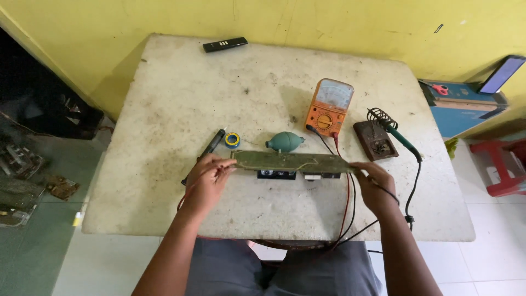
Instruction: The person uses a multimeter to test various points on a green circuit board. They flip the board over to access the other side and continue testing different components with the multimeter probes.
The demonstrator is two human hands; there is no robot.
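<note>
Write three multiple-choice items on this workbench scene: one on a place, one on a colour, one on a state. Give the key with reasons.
1. Where does the black remote lie?
A. at the table's far edge
B. beside the blower
C. under the board

2. What colour is the multimeter?
A. blue
B. orange
C. white

3. How is the long circuit board held?
A. lying untouched
B. by one hand
C. by both ends

Key: 1 A, it lies near the yellow wall; 2 B, its case is orange; 3 C, the left hand and right hand each grip an end.
</note>
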